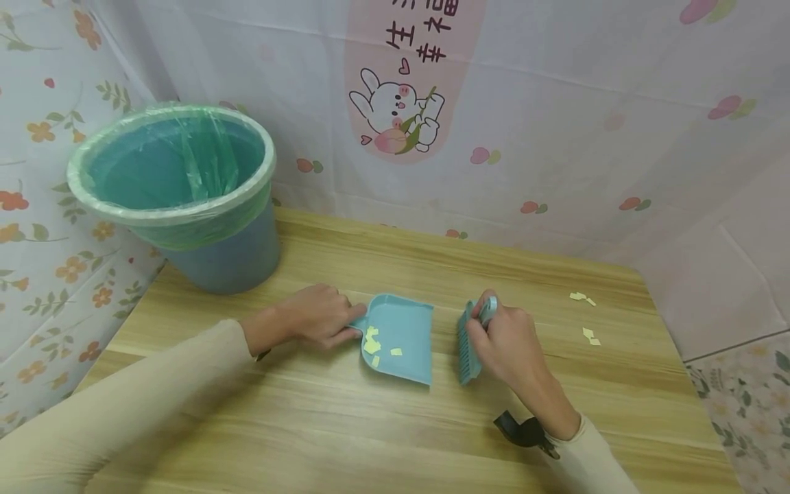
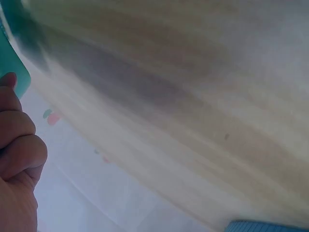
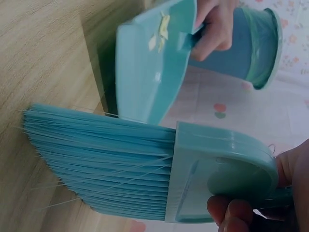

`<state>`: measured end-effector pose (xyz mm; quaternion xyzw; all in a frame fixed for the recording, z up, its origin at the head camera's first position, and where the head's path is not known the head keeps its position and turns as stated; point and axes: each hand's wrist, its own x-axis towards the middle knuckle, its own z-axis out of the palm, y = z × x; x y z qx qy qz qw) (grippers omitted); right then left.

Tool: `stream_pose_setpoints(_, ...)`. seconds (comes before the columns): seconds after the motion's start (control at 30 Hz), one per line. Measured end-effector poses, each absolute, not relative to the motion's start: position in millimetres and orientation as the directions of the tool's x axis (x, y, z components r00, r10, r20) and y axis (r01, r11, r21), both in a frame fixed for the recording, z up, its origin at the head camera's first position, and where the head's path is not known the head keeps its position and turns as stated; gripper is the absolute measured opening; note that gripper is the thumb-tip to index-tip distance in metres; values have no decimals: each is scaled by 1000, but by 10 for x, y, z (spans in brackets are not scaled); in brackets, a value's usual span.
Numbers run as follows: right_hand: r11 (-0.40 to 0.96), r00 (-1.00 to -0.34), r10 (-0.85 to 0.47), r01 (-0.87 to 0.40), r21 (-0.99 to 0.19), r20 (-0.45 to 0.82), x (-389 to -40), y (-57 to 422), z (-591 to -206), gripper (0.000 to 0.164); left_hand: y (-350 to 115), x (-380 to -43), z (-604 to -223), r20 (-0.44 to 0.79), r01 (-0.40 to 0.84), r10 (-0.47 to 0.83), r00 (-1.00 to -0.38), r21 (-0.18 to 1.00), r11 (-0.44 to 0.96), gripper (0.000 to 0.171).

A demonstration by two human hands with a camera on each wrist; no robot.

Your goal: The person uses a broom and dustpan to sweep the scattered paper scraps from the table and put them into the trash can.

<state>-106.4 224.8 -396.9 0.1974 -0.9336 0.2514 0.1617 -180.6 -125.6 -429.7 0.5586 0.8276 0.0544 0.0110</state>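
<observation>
My left hand [image 1: 322, 317] grips the short handle of a light blue dustpan [image 1: 404, 329], whose open edge faces right. Several pale yellow paper scraps [image 1: 372, 341] lie in the pan, mostly by the handle side. In my right hand [image 1: 509, 343] is the handle of a matching blue hand brush [image 1: 467, 350], held just right of the pan's open edge. The right wrist view shows the brush's long bristles [image 3: 96, 164] pointing down at the table, with the tilted dustpan [image 3: 149, 63] beyond. Only the curled fingers of the left hand [image 2: 19, 140] show in the left wrist view.
A blue bin [image 1: 228, 254] with a green plastic liner stands at the table's back left. More yellow scraps [image 1: 581, 298] lie on the wooden table [image 1: 345, 432] at the right, in two small groups. A printed curtain [image 1: 555, 123] hangs behind the table.
</observation>
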Motion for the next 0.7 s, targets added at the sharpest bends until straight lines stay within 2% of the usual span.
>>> stream_pose_setpoints(0.17,793,-870,-289,-451,-409,399,-1068,2232,-3968,9,-1288,-1844,-4174,109,936,931,-350,71,343,26)
stream_pose_setpoints(0.3,793,-879,-281,-439,-422,386,-1063,2221,-3966,10,-1306,-1874,-4029,134,941,933,-334,93,324,24)
stream_pose_setpoints(0.7,802,-896,-261,-409,-436,360,-1047,2218,-3937,10,-1328,-1872,-3470,91,918,921,-379,168,361,22)
